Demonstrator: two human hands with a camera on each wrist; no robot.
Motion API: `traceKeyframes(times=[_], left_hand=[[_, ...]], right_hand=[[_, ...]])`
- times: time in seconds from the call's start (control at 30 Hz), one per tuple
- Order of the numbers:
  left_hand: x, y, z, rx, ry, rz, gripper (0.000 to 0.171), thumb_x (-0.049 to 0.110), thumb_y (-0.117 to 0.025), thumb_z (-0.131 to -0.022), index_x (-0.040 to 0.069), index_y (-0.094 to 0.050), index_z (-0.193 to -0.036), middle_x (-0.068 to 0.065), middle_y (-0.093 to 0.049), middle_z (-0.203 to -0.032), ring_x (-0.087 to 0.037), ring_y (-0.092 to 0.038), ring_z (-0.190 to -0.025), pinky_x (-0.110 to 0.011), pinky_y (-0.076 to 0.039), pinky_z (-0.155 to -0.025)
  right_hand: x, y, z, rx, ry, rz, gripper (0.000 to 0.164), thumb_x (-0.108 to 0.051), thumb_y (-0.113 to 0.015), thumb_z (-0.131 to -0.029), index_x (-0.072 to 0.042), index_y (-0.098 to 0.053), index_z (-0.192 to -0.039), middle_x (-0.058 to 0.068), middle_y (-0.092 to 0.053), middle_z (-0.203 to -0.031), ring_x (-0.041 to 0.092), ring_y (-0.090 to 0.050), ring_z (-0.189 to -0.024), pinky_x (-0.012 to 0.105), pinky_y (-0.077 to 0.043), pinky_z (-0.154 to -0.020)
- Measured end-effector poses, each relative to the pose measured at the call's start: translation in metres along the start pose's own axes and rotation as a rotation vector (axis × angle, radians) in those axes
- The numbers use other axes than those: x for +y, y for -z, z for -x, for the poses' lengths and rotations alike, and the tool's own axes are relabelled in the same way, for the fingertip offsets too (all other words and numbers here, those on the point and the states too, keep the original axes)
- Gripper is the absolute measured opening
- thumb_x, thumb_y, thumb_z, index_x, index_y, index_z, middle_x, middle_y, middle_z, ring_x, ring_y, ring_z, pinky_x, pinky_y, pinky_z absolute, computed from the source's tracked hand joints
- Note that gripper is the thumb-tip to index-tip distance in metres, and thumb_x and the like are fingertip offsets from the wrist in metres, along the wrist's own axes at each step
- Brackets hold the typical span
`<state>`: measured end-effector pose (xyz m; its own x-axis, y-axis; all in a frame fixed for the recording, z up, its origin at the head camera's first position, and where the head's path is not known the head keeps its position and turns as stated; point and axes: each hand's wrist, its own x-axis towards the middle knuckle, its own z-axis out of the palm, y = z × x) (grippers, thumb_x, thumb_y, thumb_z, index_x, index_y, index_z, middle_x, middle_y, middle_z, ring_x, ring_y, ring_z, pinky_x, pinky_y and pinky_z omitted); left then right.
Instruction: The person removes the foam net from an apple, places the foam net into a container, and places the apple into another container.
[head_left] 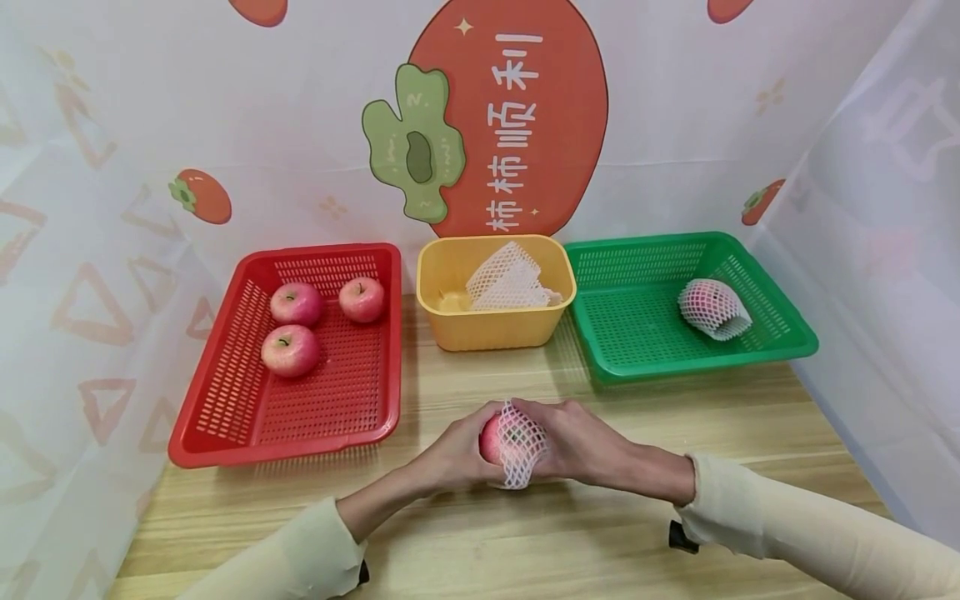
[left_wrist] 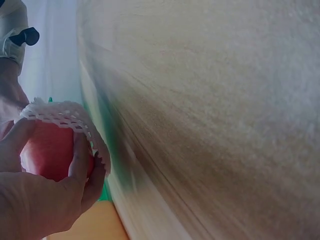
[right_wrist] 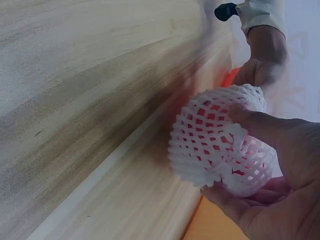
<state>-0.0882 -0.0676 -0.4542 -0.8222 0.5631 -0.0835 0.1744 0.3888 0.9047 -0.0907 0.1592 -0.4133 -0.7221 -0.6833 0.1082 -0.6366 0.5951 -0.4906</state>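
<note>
Between both hands, over the front middle of the table, is a red apple point(head_left: 491, 440) partly covered by a white foam net sleeve point(head_left: 524, 446). My left hand point(head_left: 456, 450) grips the apple's bare left side, its thumb and fingers curled round it in the left wrist view. On the other side my right hand point(head_left: 588, 442) holds the netted part, thumb on one side and fingers beneath in the right wrist view. The net point(right_wrist: 210, 135) stretches over the right side of the fruit, while red skin point(left_wrist: 50, 150) shows bare toward the left palm.
A red basket point(head_left: 288, 450) at left holds three bare apples point(head_left: 291, 350). Behind the hands, a yellow bin point(head_left: 491, 329) contains white foam nets point(head_left: 510, 279). The green basket point(head_left: 697, 358) at right holds one netted apple point(head_left: 712, 307). Printed white cloth encloses the back and sides.
</note>
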Motion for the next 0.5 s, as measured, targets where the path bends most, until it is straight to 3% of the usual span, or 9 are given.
traceKeyframes(times=[0.23,0.37,0.5], left_hand=[[0.000,0.003,0.002,0.033,0.005,0.021,0.084,0.007,-0.090,-0.071,0.017,-0.056,-0.147,-0.006,-0.068,-0.128,-0.018,-0.062,-0.110,-0.033,-0.051,-0.095],[0.000,0.004,0.003,0.061,0.021,0.018,0.085,0.005,-0.087,-0.069,0.017,-0.056,-0.147,-0.007,-0.068,-0.129,-0.019,-0.062,-0.110,-0.035,-0.051,-0.094],[-0.001,0.004,0.004,0.104,0.035,-0.001,0.083,0.009,-0.089,-0.069,0.018,-0.056,-0.145,-0.005,-0.068,-0.129,-0.019,-0.063,-0.110,-0.037,-0.051,-0.095]], right_hand=[[0.003,0.007,0.002,0.008,0.018,0.030,0.067,-0.023,-0.095,-0.079,0.003,-0.068,-0.135,0.013,-0.079,-0.113,0.014,-0.075,-0.092,0.026,-0.061,-0.076],[0.007,0.011,0.002,0.030,0.019,0.029,0.051,-0.015,-0.092,-0.082,0.002,-0.073,-0.127,0.013,-0.079,-0.112,0.019,-0.077,-0.097,0.028,-0.063,-0.078],[0.009,0.015,0.001,0.080,0.015,0.025,0.030,-0.007,-0.089,-0.085,-0.002,-0.079,-0.113,0.006,-0.081,-0.103,0.016,-0.078,-0.092,0.027,-0.063,-0.074]])
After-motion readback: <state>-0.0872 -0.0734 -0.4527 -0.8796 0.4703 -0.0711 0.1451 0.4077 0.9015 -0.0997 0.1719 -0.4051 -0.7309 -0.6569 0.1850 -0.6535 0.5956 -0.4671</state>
